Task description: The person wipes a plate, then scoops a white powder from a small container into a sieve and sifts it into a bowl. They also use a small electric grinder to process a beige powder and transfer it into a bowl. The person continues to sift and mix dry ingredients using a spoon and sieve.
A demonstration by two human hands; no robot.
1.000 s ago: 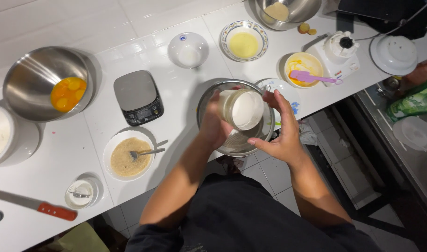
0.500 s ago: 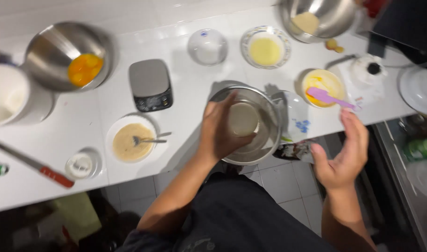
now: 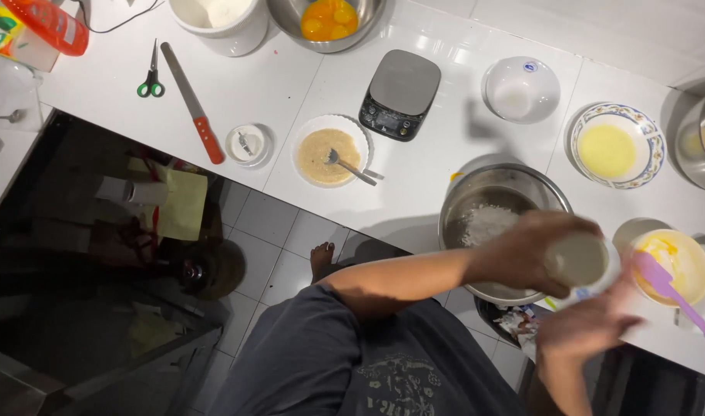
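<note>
Both hands now meet at lower right: the right hand, half a second ago hanging open and apart, has returned to the small white bowl the left hand grips above the steel mixing bowl.

scissors lying upper left on the white desk | red-handled knife sitting just right of them | digital scale resting top centre | plate of batter holding a spoon | yolk bowl sitting at top edge | purple spatula leaning in yellow bowl, right
</note>
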